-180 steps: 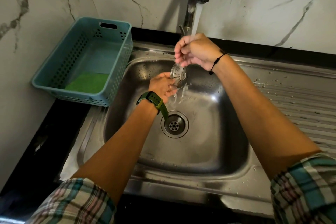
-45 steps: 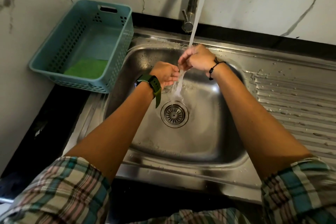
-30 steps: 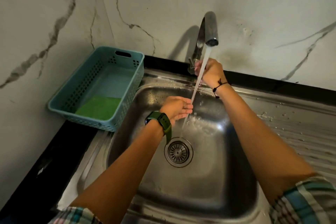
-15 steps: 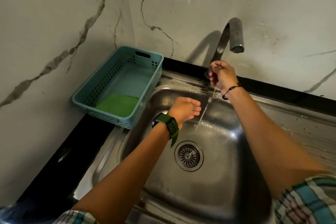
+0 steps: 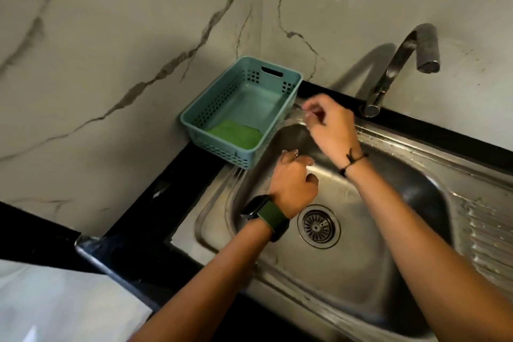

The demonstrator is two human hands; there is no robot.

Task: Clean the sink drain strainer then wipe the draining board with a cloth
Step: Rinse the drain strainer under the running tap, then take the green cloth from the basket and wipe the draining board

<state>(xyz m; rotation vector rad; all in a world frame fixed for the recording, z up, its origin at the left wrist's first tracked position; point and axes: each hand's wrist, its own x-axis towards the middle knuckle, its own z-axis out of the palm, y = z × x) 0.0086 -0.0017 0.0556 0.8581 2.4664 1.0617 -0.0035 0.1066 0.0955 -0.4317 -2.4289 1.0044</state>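
Observation:
The round metal strainer (image 5: pixel 318 226) sits in the drain of the steel sink (image 5: pixel 361 272). A green cloth (image 5: pixel 236 133) lies flat in the teal basket (image 5: pixel 194 119) at the sink's back left corner. My left hand (image 5: pixel 294 180), with a green watch on the wrist, hovers over the basin with loosely curled fingers and holds nothing. My right hand (image 5: pixel 330 125) is blurred above the sink's back rim, just right of the basket, fingers apart and empty. The ribbed draining board (image 5: pixel 488 230) is at the right edge.
The curved tap (image 5: pixel 399 64) stands behind the sink, and no water runs from it. Marble wall panels rise behind and to the left. A black counter strip (image 5: pixel 155 203) borders the sink on the left.
The water has stopped. My right hand has left the tap's base and moved left toward the basket. My left hand stays over the basin. The view has turned left.

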